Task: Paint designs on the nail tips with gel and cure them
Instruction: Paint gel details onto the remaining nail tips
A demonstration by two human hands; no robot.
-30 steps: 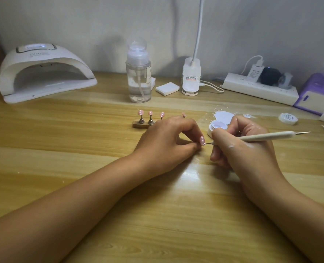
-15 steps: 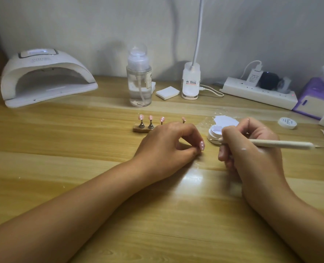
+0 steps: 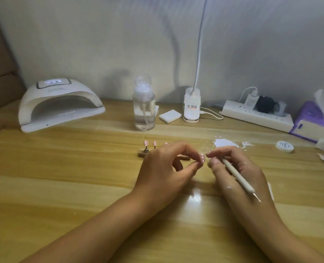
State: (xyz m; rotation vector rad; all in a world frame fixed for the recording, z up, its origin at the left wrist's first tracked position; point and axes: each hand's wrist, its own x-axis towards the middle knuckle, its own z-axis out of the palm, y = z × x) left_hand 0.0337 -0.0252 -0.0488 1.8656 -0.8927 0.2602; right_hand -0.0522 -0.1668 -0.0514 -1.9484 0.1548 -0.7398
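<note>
My left hand [image 3: 165,169] pinches a pink nail tip [image 3: 202,157] with white dots between thumb and forefinger, just above the wooden desk. My right hand [image 3: 237,168] is close beside it, fingertips almost touching the tip, and grips a cream dotting pen [image 3: 238,176] whose metal point sticks out back toward my wrist. Behind my left hand a small wooden stand [image 3: 143,153] carries more pink nail tips [image 3: 145,143] on pegs; part of it is hidden. The white curing lamp [image 3: 58,105] sits at the back left with its display lit.
A clear pump bottle [image 3: 143,111] stands mid-back, with a white pad [image 3: 170,116] and a lamp base [image 3: 192,105] to its right. A power strip [image 3: 256,115], a purple tissue box [image 3: 313,122], a small round lid [image 3: 284,146] and white paper [image 3: 224,143] fill the right side.
My right hand has left the gel pot and swung the pen round so its point faces back. Its fingers have come up to the nail tip. The camera has tilted up.
</note>
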